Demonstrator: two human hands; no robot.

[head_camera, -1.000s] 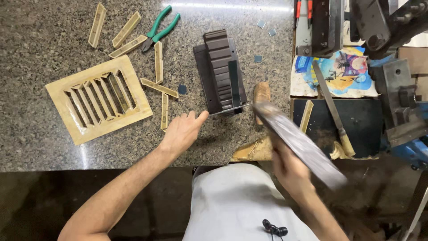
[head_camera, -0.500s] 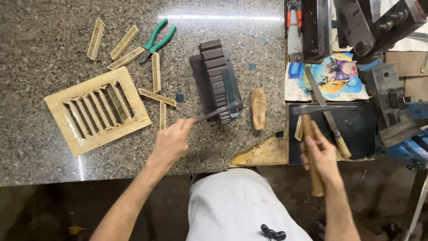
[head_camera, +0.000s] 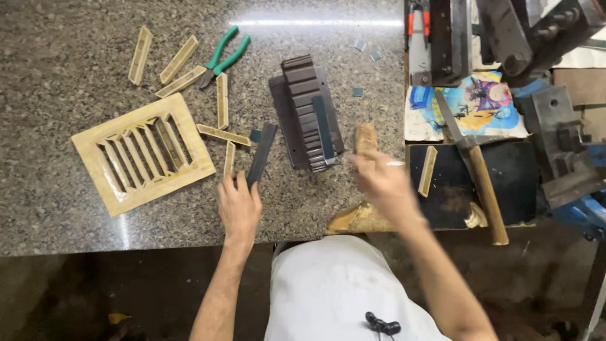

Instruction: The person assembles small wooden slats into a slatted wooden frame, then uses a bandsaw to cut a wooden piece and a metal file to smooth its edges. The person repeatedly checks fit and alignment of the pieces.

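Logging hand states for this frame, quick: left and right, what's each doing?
Left hand: closed on a dark slat.
Right hand: motion-blurred, cannot tell; nothing clearly held.

Bench (head_camera: pixel 76 50): speckled grey-brown granite slab, polished, front edge straight. Overhead light reflected as a bright white streak (head_camera: pixel 315 23) along the far side. Floor (head_camera: pixel 95 297): dark, dim, brownish. Right side: dark and blue metal machinery (head_camera: pixel 562 145), heavy, partly cropped by the frame.
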